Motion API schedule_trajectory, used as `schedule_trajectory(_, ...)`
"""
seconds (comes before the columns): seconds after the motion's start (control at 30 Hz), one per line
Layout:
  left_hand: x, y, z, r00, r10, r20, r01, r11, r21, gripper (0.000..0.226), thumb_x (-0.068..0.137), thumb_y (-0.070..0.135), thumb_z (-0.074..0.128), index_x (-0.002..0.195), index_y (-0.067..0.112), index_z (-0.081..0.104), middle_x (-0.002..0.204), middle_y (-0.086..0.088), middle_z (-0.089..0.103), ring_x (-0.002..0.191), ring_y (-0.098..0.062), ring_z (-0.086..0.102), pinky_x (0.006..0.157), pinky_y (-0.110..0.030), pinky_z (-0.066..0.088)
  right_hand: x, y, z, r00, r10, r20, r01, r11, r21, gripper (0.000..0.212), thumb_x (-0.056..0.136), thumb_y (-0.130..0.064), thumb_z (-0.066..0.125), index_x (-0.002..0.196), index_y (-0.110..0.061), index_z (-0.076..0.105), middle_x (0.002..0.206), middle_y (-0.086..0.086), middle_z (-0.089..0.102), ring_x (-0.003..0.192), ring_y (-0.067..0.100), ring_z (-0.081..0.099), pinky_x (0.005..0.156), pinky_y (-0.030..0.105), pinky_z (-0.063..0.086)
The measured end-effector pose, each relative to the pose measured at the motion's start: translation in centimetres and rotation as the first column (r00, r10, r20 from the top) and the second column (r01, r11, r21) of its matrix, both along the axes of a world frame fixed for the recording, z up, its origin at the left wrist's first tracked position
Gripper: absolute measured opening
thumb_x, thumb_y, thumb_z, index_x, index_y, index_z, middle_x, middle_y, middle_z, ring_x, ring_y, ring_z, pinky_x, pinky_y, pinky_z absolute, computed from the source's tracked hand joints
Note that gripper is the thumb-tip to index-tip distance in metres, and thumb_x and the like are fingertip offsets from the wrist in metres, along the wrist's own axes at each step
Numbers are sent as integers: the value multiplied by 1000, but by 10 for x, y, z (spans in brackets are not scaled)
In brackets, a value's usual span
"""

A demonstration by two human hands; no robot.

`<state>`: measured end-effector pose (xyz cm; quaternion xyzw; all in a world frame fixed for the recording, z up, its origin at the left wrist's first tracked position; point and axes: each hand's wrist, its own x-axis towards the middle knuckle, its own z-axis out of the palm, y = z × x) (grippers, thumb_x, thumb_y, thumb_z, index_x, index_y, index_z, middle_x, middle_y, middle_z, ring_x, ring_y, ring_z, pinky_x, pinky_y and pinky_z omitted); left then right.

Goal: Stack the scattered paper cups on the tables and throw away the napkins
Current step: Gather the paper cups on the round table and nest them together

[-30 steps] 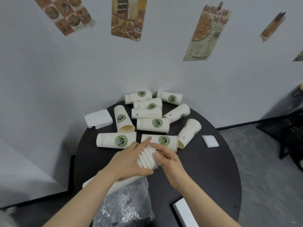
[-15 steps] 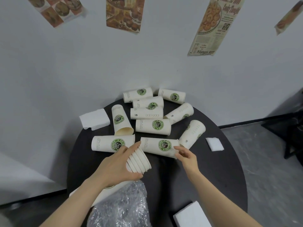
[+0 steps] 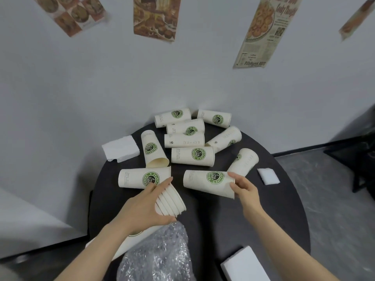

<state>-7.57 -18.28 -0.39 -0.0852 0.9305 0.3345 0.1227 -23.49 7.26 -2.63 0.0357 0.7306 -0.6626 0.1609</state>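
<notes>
Left hand (image 3: 142,209) wrapped round a nested stack of cups (image 3: 171,201), fingers over the top, thumb under; stack lies tilted, rims pointing right, low over the round black desk (image 3: 274,220); its far end hidden behind the wrist. Right hand (image 3: 242,188) at the open rim of a cup lying on its side (image 3: 209,182), thumb and fingers pinching the rim edge, cup's base pointing left. Approx. nine more loose cups on their sides towards the wall: one w/ green logo (image 3: 144,177) just left of the stack, touching the left fingertips or nearly, can't tell; one w/ mouth facing the person (image 3: 153,149); rest in a cluster (image 3: 192,156) at the back, some touching. White napkins: one overhanging the desk's left rim (image 3: 120,148); small one near the right edge (image 3: 268,176); another at the near edge (image 3: 243,264). Crumpled clear plastic bag (image 3: 158,256) below the left forearm; food posters (image 3: 263,31) on the grey wall.
</notes>
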Motion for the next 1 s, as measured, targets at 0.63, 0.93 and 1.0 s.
schedule_trajectory(0.63, 36, -2, 17, 997, 0, -78, -1, 1000, -15, 103, 68, 70, 66, 142, 58, -5, 134, 21, 30, 112, -4, 46, 83, -25, 44, 56, -18, 56, 950, 288, -117, -306, 935, -182, 32, 90, 1, 56, 103, -23, 72, 103, 4, 71, 100, 21, 61, 91, 38, 44)
schedule_trajectory(0.93, 35, 16, 28, 996, -38, -86, 36, 999, -31, 104, 69, 68, 66, 144, 55, -5, 136, 20, 30, 110, -5, 48, 79, -26, 41, 98, -50, 51, 915, 394, -85, -402, 883, -243, 30, 88, 3, 56, 100, -19, 72, 93, -4, 71, 92, 11, 59, 82, 22, 47)
schedule_trajectory(1.0, 32, 22, 30, 996, -48, -78, 45, 998, -31, 105, 69, 67, 66, 144, 55, -7, 135, 19, 30, 109, -5, 48, 80, -26, 41, 105, -51, 48, 913, 401, -76, -407, 880, -245, 25, 84, -5, 60, 102, -18, 71, 93, -4, 71, 92, 10, 58, 82, 22, 47)
